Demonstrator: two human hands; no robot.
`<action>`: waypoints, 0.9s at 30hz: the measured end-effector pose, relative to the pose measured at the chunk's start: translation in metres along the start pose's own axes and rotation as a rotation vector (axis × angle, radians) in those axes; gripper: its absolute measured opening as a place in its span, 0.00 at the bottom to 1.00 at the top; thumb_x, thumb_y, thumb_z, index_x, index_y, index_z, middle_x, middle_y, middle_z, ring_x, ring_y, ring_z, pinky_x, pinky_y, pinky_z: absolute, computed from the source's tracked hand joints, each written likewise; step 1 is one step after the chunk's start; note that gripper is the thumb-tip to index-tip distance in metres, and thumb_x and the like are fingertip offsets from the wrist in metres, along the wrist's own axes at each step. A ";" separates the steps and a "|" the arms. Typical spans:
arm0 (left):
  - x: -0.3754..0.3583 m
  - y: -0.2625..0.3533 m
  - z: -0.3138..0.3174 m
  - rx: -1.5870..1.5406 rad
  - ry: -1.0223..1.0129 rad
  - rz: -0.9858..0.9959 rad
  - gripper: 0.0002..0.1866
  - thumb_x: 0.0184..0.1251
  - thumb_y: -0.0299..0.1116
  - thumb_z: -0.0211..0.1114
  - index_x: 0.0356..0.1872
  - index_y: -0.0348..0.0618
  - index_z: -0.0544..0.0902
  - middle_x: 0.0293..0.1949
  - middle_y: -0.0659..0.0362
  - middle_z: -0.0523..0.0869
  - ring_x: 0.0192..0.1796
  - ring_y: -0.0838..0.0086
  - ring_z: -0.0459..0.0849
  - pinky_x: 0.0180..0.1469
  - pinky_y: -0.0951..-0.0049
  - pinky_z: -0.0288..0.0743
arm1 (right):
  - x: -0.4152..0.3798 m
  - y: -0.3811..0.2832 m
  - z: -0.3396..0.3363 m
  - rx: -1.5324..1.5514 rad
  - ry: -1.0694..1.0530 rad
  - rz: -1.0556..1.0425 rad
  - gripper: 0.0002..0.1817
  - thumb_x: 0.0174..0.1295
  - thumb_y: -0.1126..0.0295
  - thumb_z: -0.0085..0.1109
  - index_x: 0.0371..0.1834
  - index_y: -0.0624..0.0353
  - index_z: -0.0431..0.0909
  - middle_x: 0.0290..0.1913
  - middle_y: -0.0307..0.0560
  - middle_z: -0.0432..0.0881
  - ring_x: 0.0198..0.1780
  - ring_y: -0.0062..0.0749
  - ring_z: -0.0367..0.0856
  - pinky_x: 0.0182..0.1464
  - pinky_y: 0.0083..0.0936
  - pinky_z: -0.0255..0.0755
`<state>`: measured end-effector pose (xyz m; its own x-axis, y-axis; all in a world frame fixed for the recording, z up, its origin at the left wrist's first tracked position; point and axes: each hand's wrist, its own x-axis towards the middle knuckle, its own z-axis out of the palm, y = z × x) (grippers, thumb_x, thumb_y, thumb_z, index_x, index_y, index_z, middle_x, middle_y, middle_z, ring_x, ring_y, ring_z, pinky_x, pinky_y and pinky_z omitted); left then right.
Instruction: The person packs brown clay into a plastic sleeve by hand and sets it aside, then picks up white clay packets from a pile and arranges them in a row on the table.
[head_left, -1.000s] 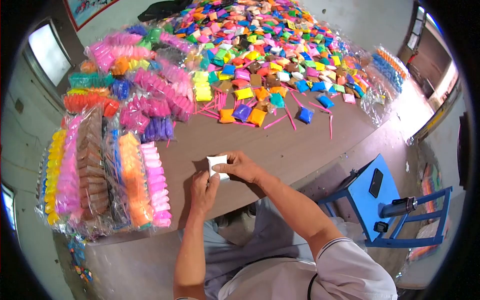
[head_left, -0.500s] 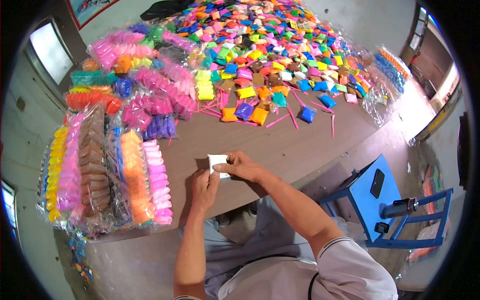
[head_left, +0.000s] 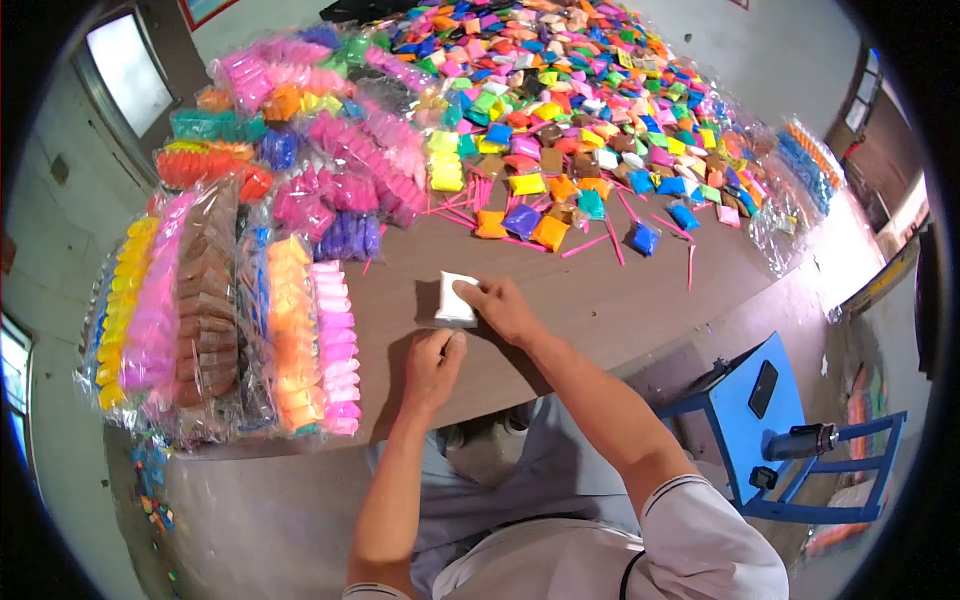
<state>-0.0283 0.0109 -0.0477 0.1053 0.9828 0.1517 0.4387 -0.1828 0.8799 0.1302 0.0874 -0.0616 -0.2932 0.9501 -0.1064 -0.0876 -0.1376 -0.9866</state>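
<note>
A small white packet (head_left: 456, 298) with a clear edge is in my right hand (head_left: 500, 306), its thumb and fingers gripping the right side. My left hand (head_left: 434, 362) lies just below the packet's lower edge, its fingers curled together; whether it pinches that clear edge is too small to tell. Both hands are over the near part of the brown table (head_left: 600, 290). Beyond them lie an orange packet (head_left: 549, 233), a purple packet (head_left: 521, 221) and several pink sticks (head_left: 613, 240).
Clear bags of coloured packets (head_left: 205, 300) are stacked at the left. A large heap of mixed packets (head_left: 570, 90) covers the table's back. At the right, a blue stool (head_left: 738, 425) holds a phone (head_left: 763, 388) and a dark bottle (head_left: 800, 441).
The left hand has dropped away from the packet's side to its lower edge. The right hand still holds the packet, now showing more of its white face. The view has shifted slightly.
</note>
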 end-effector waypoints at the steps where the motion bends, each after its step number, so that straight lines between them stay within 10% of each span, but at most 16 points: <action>1: 0.001 -0.004 0.005 0.087 0.051 0.151 0.14 0.68 0.37 0.60 0.27 0.36 0.79 0.27 0.48 0.81 0.34 0.52 0.80 0.43 0.53 0.70 | 0.008 -0.001 0.011 -0.028 0.000 -0.072 0.15 0.72 0.60 0.59 0.46 0.63 0.84 0.34 0.35 0.82 0.34 0.17 0.75 0.34 0.21 0.71; 10: 0.001 -0.005 0.013 0.307 0.138 0.378 0.06 0.54 0.28 0.62 0.25 0.35 0.76 0.29 0.49 0.81 0.37 0.53 0.80 0.45 0.55 0.70 | 0.062 -0.008 0.071 -0.806 -0.078 -0.408 0.19 0.60 0.52 0.69 0.45 0.54 0.82 0.33 0.50 0.83 0.35 0.39 0.82 0.38 0.35 0.73; 16: -0.001 0.005 0.013 0.385 0.084 0.404 0.06 0.55 0.28 0.63 0.24 0.38 0.76 0.27 0.51 0.80 0.36 0.53 0.78 0.44 0.55 0.68 | 0.079 0.014 0.060 -0.324 -0.169 -0.454 0.18 0.55 0.60 0.74 0.45 0.55 0.83 0.36 0.47 0.83 0.39 0.43 0.82 0.43 0.35 0.74; 27: -0.002 0.012 0.011 0.364 0.094 0.403 0.05 0.56 0.28 0.63 0.26 0.38 0.77 0.29 0.50 0.82 0.39 0.54 0.80 0.46 0.55 0.69 | 0.053 -0.007 0.054 -0.679 -0.251 -0.654 0.17 0.52 0.62 0.75 0.45 0.51 0.87 0.46 0.45 0.81 0.48 0.41 0.81 0.50 0.33 0.75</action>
<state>-0.0133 0.0068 -0.0427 0.2560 0.8283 0.4984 0.6621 -0.5260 0.5339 0.0637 0.1234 -0.0538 -0.5828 0.6835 0.4394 0.2388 0.6610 -0.7114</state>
